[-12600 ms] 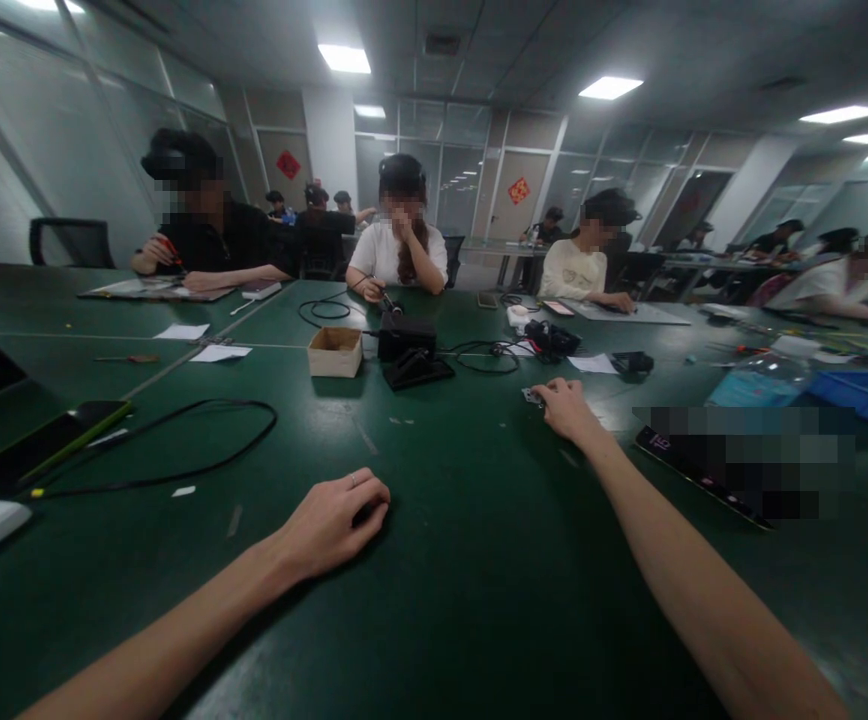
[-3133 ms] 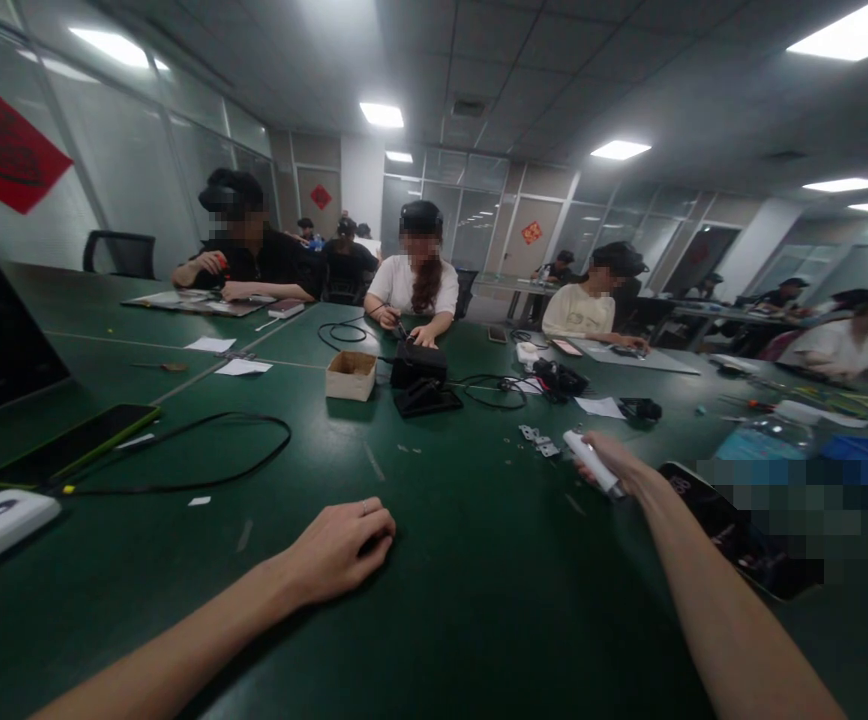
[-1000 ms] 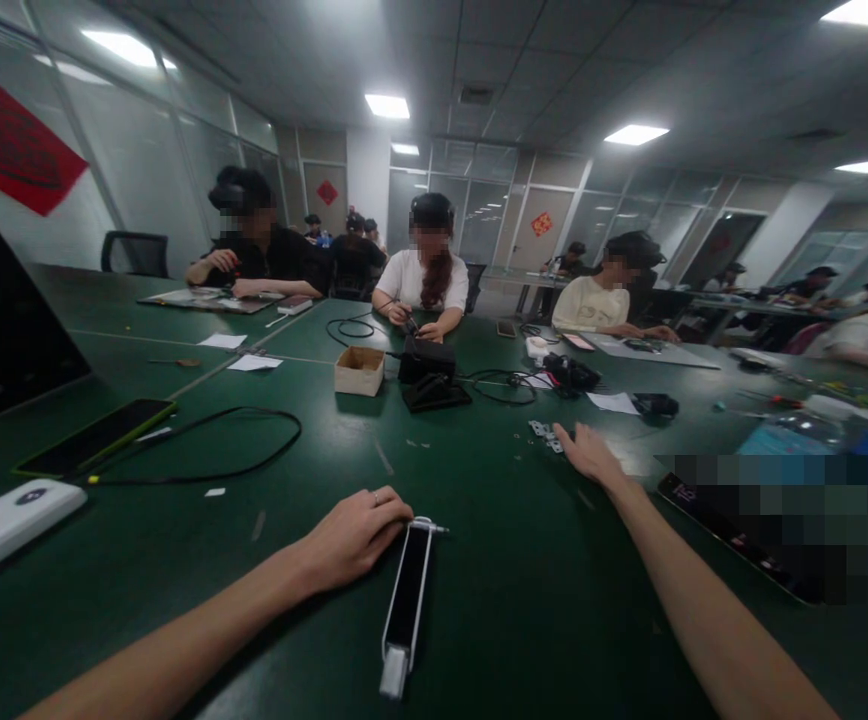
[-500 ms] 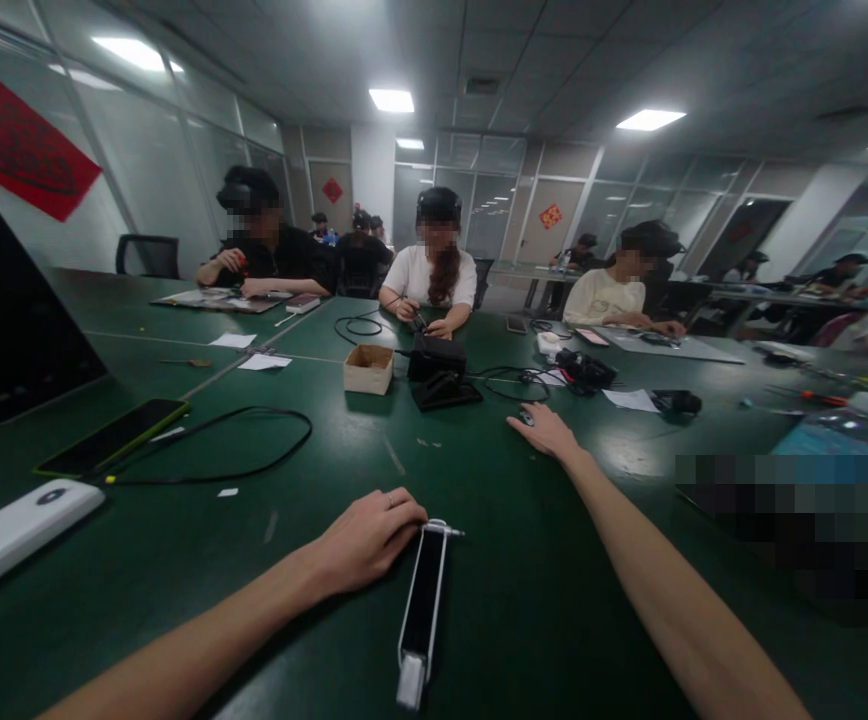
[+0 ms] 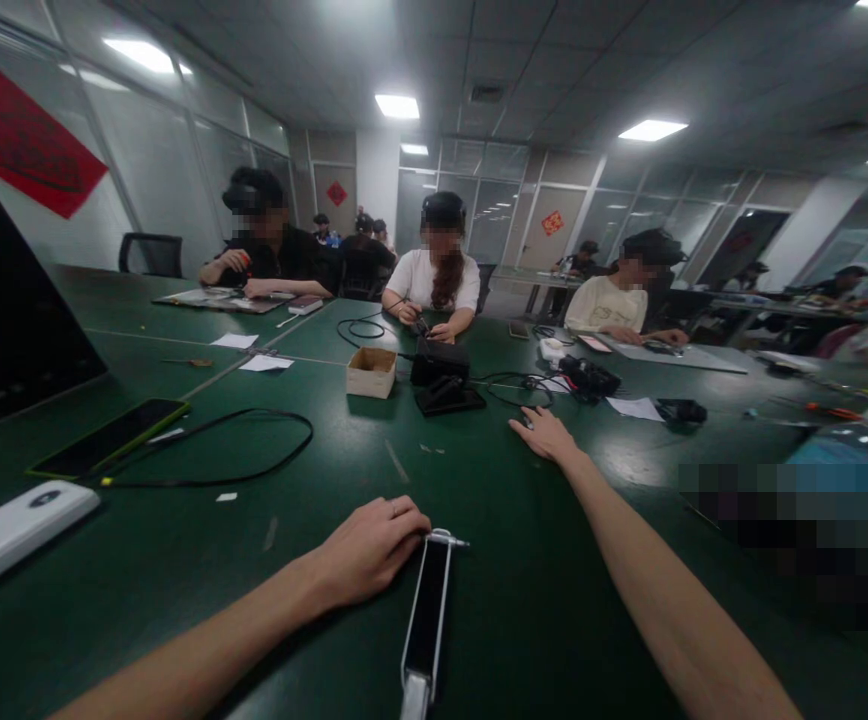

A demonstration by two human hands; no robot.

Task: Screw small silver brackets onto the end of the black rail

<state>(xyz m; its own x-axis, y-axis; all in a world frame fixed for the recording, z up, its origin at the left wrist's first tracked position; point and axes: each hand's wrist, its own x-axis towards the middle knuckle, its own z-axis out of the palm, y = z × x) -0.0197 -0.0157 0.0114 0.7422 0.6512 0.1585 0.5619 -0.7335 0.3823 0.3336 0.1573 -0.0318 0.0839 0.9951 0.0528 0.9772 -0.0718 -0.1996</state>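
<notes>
The left hand [image 5: 374, 545] lies loosely curled, palm down, on the dark green table [image 5: 509, 620]; whether it clasps anything cannot be told. Just beside its fingertips lies a slim black-and-white pen-shaped tool [image 5: 428, 610]. The right hand [image 5: 546, 436] rests flat and unclenched, well beyond the tool.

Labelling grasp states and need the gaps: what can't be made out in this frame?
Head view, left hand: curled fingers hide whatever lies under them.
Head view, right hand: too small to tell whether its fingertips touch anything.
Head view, white-and-black tool: near end cut off by the bottom edge.
Head view, pixelated patch: hides the right side of the table.
</notes>
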